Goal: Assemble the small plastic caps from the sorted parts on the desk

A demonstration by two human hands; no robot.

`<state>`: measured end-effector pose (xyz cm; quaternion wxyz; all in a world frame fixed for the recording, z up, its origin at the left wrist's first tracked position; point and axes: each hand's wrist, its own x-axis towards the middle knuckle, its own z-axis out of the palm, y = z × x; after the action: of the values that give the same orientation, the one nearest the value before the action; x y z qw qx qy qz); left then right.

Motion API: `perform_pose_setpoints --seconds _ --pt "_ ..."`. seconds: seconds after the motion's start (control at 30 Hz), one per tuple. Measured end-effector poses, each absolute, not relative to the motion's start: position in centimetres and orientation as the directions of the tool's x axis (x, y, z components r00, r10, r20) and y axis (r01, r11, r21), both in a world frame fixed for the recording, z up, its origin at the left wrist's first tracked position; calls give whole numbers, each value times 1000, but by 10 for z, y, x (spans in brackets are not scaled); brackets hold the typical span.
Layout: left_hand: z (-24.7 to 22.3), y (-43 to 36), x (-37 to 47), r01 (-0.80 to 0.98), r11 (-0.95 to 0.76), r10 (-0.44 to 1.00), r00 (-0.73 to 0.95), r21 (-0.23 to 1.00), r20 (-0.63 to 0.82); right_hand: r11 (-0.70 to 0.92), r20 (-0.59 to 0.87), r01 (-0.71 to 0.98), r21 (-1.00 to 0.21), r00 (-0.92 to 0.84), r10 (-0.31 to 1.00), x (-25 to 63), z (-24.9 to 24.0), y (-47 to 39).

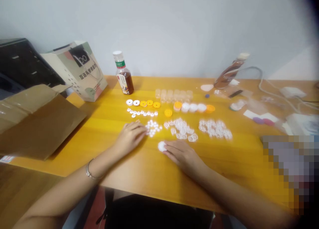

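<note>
My right hand (pixel 183 154) has its fingers closed on a small round white disc (pixel 162 146), low over the wooden table (pixel 139 176). My left hand (pixel 131 136) reaches to the left edge of a cluster of small white pieces (pixel 154 127); its fingertips are together, and whether they pinch a piece is too small to tell. Behind it lie a row of small white pieces (pixel 142 113) and a row of white and orange round parts (pixel 150 103). Clear flat pieces (pixel 182 128) lie beyond my right hand, with a second pile (pixel 215 128) farther right.
Clear cylinders (pixel 173 95) stand farther back, near orange and white discs (pixel 193 107). A dark-drink bottle (pixel 124 76) stands back left; a brown bottle (pixel 230 72) leans back right. A cardboard box (pixel 37 119) and paper bag (pixel 77 69) sit left; cables (pixel 260 86) lie right.
</note>
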<state>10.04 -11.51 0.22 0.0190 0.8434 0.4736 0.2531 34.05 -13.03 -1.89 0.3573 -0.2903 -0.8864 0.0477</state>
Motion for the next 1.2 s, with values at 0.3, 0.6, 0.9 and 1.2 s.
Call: perform_pose_setpoints --seconds 0.3,0.6,0.9,1.2 --pt "0 -93 95 784 -576 813 522 230 258 781 539 522 -343 -571 619 339 -15 -133" --pt "0 -88 94 789 -577 811 522 214 264 758 516 504 -414 -556 651 338 -15 -133" --pt "23 -109 126 547 -600 772 589 584 240 704 478 444 -554 -523 706 337 -17 -131" --pt "16 -98 139 547 -529 782 612 649 121 670 406 503 -545 -541 737 335 -14 -129"
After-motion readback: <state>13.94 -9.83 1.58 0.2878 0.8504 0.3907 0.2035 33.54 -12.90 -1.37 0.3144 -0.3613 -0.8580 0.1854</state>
